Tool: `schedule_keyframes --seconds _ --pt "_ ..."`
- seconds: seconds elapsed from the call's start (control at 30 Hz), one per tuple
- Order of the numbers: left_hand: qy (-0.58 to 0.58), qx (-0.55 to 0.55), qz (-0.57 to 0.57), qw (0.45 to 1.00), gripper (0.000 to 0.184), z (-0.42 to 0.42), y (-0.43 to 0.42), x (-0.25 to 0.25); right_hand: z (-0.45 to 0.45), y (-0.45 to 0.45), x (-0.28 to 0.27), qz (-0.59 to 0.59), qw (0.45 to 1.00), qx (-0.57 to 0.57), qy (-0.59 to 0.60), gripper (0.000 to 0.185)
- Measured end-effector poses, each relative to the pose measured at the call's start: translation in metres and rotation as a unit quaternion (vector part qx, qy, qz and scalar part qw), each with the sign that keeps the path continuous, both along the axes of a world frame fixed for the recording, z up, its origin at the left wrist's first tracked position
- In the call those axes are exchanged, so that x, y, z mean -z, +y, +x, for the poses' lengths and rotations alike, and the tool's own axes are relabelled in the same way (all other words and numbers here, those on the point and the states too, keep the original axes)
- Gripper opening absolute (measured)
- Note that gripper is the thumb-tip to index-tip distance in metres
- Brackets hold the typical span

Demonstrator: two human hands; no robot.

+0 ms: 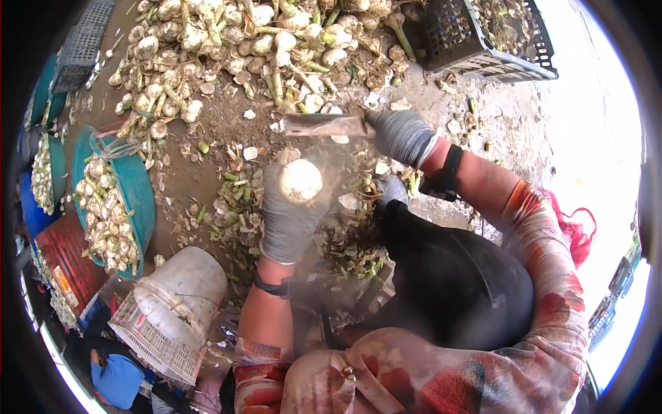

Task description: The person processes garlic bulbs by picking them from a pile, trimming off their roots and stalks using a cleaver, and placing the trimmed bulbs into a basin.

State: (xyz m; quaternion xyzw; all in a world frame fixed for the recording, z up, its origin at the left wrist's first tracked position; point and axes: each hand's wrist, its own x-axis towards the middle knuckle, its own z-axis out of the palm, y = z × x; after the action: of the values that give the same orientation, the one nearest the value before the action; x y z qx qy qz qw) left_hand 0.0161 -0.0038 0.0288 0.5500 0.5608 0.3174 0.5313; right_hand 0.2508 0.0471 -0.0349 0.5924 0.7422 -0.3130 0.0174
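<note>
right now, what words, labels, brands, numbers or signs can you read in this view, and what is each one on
No text can be read anywhere in the view.
Red tub: a yellow patch, perhaps a label, too small and blurred to read.
White bucket: no lettering I can make out.
Knife in the right hand: nothing legible on the blade.

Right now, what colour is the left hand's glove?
The left glove is grey, clearest in the head view.

Garlic heap [258, 45] beyond knife [324, 125]
</note>
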Motion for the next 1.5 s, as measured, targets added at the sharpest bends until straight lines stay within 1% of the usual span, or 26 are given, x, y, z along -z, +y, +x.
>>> schedule_keyframes --seconds 0.07,0.13,0.2,0.27,0.33,0.37,0.4,0.43,0.47,0.53,0.57,0.6,0.73,0.8,0.83,0.9,0.97,1.07,1.13,1.17,1.23,1.3,1.37,1.4,1.47,1.5 --pt "-0.093 -0.020 -0.025 0.995 0.069 0.001 -0.006 -0.009 0.039 0.014 0.027 -0.062 0.997 0.027 -0.027 0.024" --pt "0.010 -0.025 -0.025 0.999 0.074 0.001 0.005 0.001 0.026 0.002 0.006 -0.020 0.997 0.072 0.025 0.033" --pt "-0.034 -0.056 -0.044 0.997 0.075 0.006 0.015 0.010 -0.007 -0.011 -0.006 -0.129 0.888 0.171 0.406 0.043" --pt "0.290 0.072 0.188 0.936 0.081 0.006 0.014 0.018 -0.029 -0.008 -0.041 -0.236 0.856 0.119 0.445 0.048" --pt "0.320 0.092 0.224 0.916 0.086 0.012 0.007 0.014 -0.038 -0.011 -0.045 -0.219 0.868 0.087 0.437 0.048" --pt "0.075 -0.012 0.147 0.986 0.084 0.016 -0.002 0.011 -0.039 -0.015 -0.036 -0.151 0.887 0.070 0.431 0.048" --pt "-0.101 -0.044 -0.010 0.994 0.081 0.013 0.003 0.011 -0.042 -0.013 -0.032 -0.079 0.901 0.053 0.423 0.048" --pt "-0.349 -0.162 -0.179 0.905 0.079 0.010 0.009 0.011 -0.044 -0.012 -0.026 -0.050 0.886 0.042 0.460 0.051" --pt "-0.476 -0.295 -0.292 0.775 0.077 0.006 0.013 0.013 -0.042 -0.016 -0.022 -0.053 0.885 0.044 0.460 0.051" --pt "-0.502 -0.145 -0.306 0.796 0.065 0.000 0.009 0.034 -0.043 -0.018 -0.033 -0.054 0.955 -0.028 0.290 0.054" --pt "-0.266 -0.011 -0.158 0.951 0.059 -0.007 0.005 0.058 -0.042 -0.024 -0.021 -0.046 0.939 -0.019 0.341 0.055" --pt "0.024 0.065 0.010 0.998 0.055 -0.015 0.000 0.083 -0.037 -0.023 -0.024 -0.045 0.940 -0.019 0.339 0.055" --pt "-0.079 -0.009 -0.105 0.991 0.034 -0.010 -0.003 0.074 -0.021 -0.011 -0.060 0.016 0.972 -0.121 0.202 0.052" --pt "-0.059 0.010 -0.043 0.997 0.028 -0.004 0.004 0.035 -0.019 0.001 -0.059 -0.126 0.985 -0.115 -0.008 0.048" --pt "-0.062 -0.026 -0.083 0.994 0.029 -0.011 -0.003 0.054 -0.006 0.003 -0.043 -0.132 0.987 -0.090 -0.017 0.033" --pt "0.043 0.026 -0.019 0.999 0.031 -0.012 0.005 0.023 0.020 -0.001 0.006 -0.172 0.979 0.032 0.106 0.025" --pt "0.209 0.143 0.056 0.966 0.037 -0.012 0.009 0.023 0.010 -0.011 -0.023 -0.160 0.960 0.079 0.218 0.043" --pt "0.264 0.123 0.201 0.935 0.038 0.006 0.017 0.009 -0.035 -0.008 -0.043 -0.062 0.940 0.050 0.332 0.042" --pt "0.194 0.055 0.200 0.959 0.043 0.008 0.011 0.009 -0.034 -0.002 -0.047 -0.080 0.939 0.094 0.321 0.042" --pt "0.027 -0.030 0.060 0.997 0.052 0.006 0.005 0.006 -0.036 0.006 -0.049 -0.095 0.936 0.133 0.311 0.042" --pt "-0.224 -0.064 -0.111 0.966 0.066 -0.004 0.004 0.011 -0.039 0.010 -0.072 -0.196 0.913 0.186 0.306 0.039" --pt "-0.263 -0.072 -0.148 0.951 0.062 -0.008 -0.004 0.041 -0.042 0.002 -0.059 -0.300 0.875 0.241 0.294 0.037" --pt "-0.212 -0.050 -0.144 0.965 0.056 -0.002 0.001 0.042 -0.045 -0.016 -0.007 -0.067 0.908 0.060 0.409 0.036" --pt "-0.186 -0.039 -0.143 0.971 0.054 0.002 0.004 0.040 -0.042 -0.017 -0.010 -0.067 0.909 0.061 0.408 0.036" --pt "-0.370 -0.129 -0.184 0.901 0.031 0.004 0.003 0.031 -0.033 -0.021 -0.017 -0.070 0.959 0.052 0.271 0.036" --pt "-0.366 -0.073 -0.163 0.913 0.047 -0.002 0.004 0.029 -0.028 -0.019 -0.029 -0.008 0.961 0.033 0.274 0.030"
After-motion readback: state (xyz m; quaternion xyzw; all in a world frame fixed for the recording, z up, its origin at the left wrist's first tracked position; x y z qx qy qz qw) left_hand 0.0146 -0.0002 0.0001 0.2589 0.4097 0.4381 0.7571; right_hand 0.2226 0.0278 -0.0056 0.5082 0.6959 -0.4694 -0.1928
